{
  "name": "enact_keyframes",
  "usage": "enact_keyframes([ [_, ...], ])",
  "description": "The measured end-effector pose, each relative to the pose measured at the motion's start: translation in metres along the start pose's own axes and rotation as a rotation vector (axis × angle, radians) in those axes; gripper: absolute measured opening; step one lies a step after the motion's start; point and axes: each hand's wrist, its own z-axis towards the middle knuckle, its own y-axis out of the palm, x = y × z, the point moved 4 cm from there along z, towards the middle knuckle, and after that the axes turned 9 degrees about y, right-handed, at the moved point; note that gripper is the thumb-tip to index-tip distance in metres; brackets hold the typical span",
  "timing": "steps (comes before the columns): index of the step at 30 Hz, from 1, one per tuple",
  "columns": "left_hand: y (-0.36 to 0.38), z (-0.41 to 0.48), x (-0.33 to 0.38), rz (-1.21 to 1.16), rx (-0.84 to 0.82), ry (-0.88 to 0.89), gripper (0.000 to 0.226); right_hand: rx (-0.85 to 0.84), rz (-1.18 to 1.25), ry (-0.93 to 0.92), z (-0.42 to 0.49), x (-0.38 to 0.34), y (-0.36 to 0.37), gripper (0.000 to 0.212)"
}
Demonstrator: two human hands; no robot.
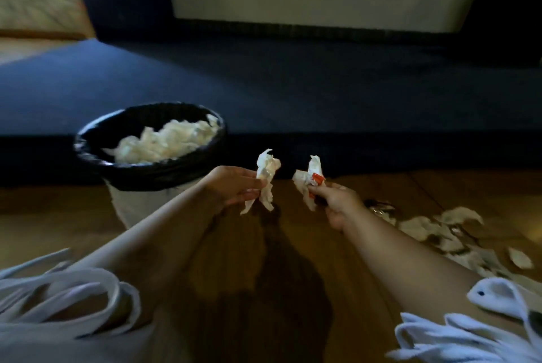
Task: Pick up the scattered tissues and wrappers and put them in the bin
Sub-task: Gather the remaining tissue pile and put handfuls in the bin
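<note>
wear: white fabric left sleeve (67,298), loose, cut into long looping strips | white fabric right sleeve (469,336), same strips, one small dark dot | forearms (146,233) bare

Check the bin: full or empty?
Nearly full: crumpled white tissues pile up close to the rim of the bin.

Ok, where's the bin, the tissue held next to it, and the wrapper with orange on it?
bin (152,172): head view, front of its black rim.
tissue (265,167): head view, its crumpled top.
wrapper (317,178): head view, its orange patch.
</note>
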Motion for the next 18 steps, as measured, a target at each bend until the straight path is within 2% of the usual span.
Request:
enact_keyframes([
  [4,-0.068,-0.009,0.029,-0.239,0.116,0.107,0.028,-0.111,-0.049,-0.067,-0.008,-0.028,0.095,0.037],
  [7,-0.106,-0.011,0.044,-0.369,0.246,0.226,0.019,-0.207,-0.053,-0.125,-0.014,-0.049,0.156,0.01],
  [11,-0.147,-0.01,0.052,-0.378,0.499,0.325,0.042,-0.225,-0.076,-0.162,-0.015,-0.069,0.219,0.014],
  [15,-0.172,-0.004,0.038,-0.366,0.671,0.276,0.043,-0.211,-0.165,-0.129,-0.013,-0.065,0.264,0.009],
  [18,-0.183,0.002,0.03,-0.355,0.757,0.277,0.046,-0.195,-0.208,-0.077,-0.01,-0.058,0.284,0.014],
])
